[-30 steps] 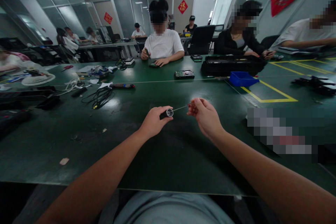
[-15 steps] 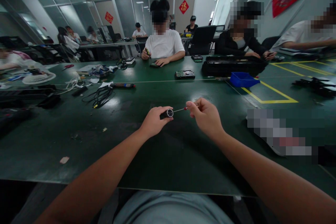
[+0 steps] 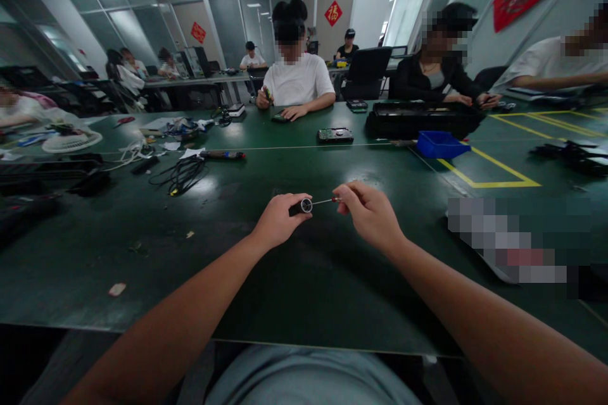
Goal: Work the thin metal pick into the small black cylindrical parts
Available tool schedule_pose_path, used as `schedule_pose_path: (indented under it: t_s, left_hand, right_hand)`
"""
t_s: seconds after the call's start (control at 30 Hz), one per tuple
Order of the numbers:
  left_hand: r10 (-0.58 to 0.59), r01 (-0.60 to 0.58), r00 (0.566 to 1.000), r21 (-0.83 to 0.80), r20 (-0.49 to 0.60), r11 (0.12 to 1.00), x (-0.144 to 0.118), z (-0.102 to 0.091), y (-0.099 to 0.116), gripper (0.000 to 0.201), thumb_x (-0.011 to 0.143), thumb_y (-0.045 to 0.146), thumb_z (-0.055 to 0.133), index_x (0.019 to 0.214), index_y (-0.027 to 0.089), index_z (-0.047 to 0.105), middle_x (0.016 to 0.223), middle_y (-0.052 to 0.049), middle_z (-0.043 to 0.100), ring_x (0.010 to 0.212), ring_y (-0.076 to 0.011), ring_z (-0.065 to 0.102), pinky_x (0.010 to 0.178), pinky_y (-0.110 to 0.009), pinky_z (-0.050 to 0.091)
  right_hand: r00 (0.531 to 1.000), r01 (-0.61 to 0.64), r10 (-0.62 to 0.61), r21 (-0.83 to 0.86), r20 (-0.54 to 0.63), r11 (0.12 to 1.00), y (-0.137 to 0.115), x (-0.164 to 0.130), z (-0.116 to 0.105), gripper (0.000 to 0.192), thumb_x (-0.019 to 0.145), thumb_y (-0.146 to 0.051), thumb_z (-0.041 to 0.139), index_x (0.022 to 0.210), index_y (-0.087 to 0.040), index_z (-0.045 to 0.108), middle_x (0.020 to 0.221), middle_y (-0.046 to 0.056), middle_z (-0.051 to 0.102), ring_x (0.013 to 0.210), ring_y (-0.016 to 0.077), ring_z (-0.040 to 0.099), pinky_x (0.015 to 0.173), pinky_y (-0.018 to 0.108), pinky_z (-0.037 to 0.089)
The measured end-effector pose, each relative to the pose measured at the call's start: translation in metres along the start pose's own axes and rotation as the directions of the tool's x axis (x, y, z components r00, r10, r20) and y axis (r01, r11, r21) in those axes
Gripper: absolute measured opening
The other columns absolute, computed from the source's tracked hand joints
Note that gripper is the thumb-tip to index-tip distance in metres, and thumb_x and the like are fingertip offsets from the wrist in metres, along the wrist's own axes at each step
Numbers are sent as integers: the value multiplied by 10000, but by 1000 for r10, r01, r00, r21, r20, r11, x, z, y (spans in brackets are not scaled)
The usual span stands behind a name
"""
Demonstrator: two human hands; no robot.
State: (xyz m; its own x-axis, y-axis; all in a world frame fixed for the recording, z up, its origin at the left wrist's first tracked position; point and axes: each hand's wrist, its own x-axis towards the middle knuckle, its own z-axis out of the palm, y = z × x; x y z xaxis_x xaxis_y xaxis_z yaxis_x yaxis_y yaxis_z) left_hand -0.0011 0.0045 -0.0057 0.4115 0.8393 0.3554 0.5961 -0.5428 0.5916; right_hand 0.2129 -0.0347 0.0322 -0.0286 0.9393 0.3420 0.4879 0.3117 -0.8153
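A long dark green counter [image 3: 304, 291] fills the view, its near edge cut off by the person's grey shirt. To the right, a patch of the counter is blurred out, so whatever lies there cannot be read. Across it sits a black case [image 3: 422, 119] with a blue tray [image 3: 439, 143] just in front; further left lie a circuit board [image 3: 335, 135] and a loose coil of black cable [image 3: 183, 174].

Above the middle of the counter, the left hand [image 3: 275, 221] is closed around a small dark cylinder [image 3: 301, 206], with only its pale round end showing past the fingers. The right hand [image 3: 373, 215] pinches a thin screwdriver [image 3: 327, 200], most of its reddish handle hidden in the fingers. The bare metal shaft reaches to the cylinder's end; whether the tip sits inside it is too small to tell.
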Motion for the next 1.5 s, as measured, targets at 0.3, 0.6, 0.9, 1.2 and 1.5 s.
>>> schedule_pose_path:
  t_s: [0.3,0.6,0.9,1.2,1.5]
  left_hand:
    - [1,-2,1000,12,20,1000,0,-1,2,353,839,247,734,1185,258,664,1074,-19,701,1007,-216,618,928,-391,440]
    - [-6,6,1000,-3,5,1000,1,-1,1,358,838,249,733,1190,264,667,1069,-15,701,1001,-212,626,944,-382,446]
    - [-3,3,1000,-1,20,1000,0,0,2,356,834,247,735,1183,253,669,1101,-28,702,1026,-220,627,944,-387,452]
    - [-29,29,1000,5,-6,1000,1,-3,4,370,837,260,732,1201,258,664,1104,-33,700,1026,-223,628,945,-388,455]
    - [-18,18,1000,14,10,1000,0,-3,5,360,839,265,728,1193,260,665,1097,-30,700,1020,-227,623,939,-395,456]
  right_hand:
    - [1000,-16,16,13,14,1000,6,0,4,263,926,-270,477,1161,-208,577,795,16,652,733,186,635,661,321,461]
    - [996,-70,70,17,50,997,4,1,4,268,964,-422,446,998,-214,612,638,-17,568,578,165,556,564,316,415]
    - [999,-39,38,88,14,995,6,-1,6,221,965,-397,446,941,-221,578,676,-16,566,613,157,558,589,311,423]
    - [999,4,-1,101,-32,995,9,-1,7,269,921,-395,560,1112,-206,554,813,25,662,744,189,642,714,349,491]
    - [999,-32,33,65,-10,997,3,0,4,245,978,-374,418,971,-218,606,642,-22,559,605,156,548,593,306,408]
